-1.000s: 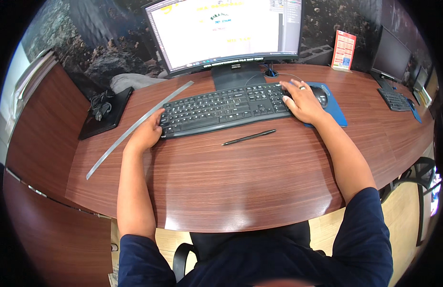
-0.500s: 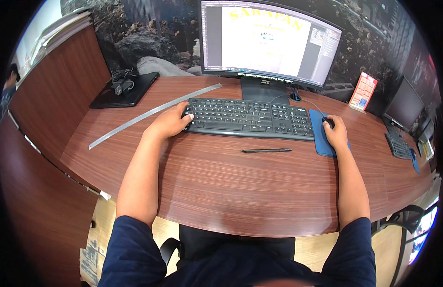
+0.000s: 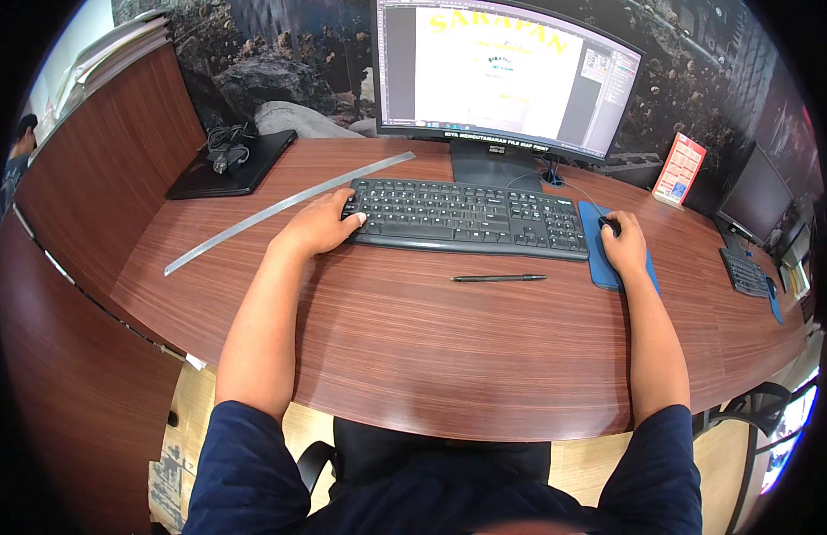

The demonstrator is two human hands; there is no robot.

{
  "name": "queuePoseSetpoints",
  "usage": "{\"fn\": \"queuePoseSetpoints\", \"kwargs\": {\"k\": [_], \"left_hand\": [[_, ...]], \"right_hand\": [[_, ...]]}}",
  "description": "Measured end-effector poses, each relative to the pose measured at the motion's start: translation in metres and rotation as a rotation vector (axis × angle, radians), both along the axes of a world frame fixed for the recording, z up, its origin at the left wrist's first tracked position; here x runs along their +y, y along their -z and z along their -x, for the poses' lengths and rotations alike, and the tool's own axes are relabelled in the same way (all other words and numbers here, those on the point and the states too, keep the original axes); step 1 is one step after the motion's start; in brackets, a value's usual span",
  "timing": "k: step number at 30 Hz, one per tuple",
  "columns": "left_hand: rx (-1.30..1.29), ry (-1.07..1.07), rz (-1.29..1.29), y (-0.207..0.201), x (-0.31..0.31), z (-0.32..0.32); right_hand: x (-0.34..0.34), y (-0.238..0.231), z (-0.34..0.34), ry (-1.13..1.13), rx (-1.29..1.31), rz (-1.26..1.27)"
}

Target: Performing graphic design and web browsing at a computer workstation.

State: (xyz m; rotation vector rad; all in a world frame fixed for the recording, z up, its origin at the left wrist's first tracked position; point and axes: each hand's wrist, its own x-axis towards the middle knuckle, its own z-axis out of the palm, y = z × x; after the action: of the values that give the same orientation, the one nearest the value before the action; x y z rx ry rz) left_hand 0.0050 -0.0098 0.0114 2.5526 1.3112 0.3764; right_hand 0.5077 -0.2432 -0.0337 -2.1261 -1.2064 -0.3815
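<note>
- Head view: the left hand (image 3: 320, 227) lies palm down, fingers loosely spread, on the left end of the black keyboard (image 3: 467, 218), gripping nothing
- The right hand (image 3: 623, 245) is cupped over a black mouse (image 3: 612, 226), of which only the front tip shows; the mouse sits on a blue mouse pad (image 3: 599, 259) just right of the keyboard
- Handling, as a judgement: the keyboard looks like rigid plastic, light and flat, best lifted by its 2 short ends; its keys give under a light touch
- The mouse is likely light and smooth, slides easily on the pad, and is held with the palm over its back and the fingers on its front
- The pad seems thin and limp, so it would bend if taken by 1 corner
- A slim dark pen (image 3: 498, 278) lies on the wooden counter (image 3: 413, 348) just in front of the keyboard, apart from both hands
- A long metal ruler (image 3: 280, 211) runs slantwise left of the keyboard; thin and probably springy
- Counted: 1 keyboard under the hands, 1 mouse, 1 pad, 1 pen, 1 ruler, 1 big curved monitor (image 3: 507, 76), 1 closed black laptop (image 3: 231, 165) with a coiled cable on it
- Far right: 1 second, smaller monitor (image 3: 754, 196) and 1 second keyboard (image 3: 745, 272)
</note>
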Motion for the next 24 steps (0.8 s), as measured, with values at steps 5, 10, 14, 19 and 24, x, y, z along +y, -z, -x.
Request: {"fn": "queuePoseSetpoints", "kwargs": {"k": [5, 10, 14, 19, 24], "left_hand": [[0.005, -0.014, -0.007, -0.0009, -0.002, 0.0019], [0.021, -0.011, -0.015, -0.0026, -0.0028, -0.0013], [0.03, -0.016, -0.01, -0.0055, -0.0051, -0.0009], [0.036, -0.011, -0.009, -0.0049, -0.0049, -0.0009], [0.049, -0.03, 0.007, -0.007, -0.0074, -0.0024]], "right_hand": [[-0.0003, -0.0056, 0.009, -0.002, 0.0, 0.007], [-0.0005, -0.0031, 0.0046, 0.007, -0.002, 0.01], [0.0007, -0.0056, 0.0077, 0.056, 0.007, 0.022], [0.0011, -0.001, 0.0022, 0.051, -0.003, 0.004], [0.0009, -0.0009, 0.0016, 0.043, -0.004, 0.007]]}}
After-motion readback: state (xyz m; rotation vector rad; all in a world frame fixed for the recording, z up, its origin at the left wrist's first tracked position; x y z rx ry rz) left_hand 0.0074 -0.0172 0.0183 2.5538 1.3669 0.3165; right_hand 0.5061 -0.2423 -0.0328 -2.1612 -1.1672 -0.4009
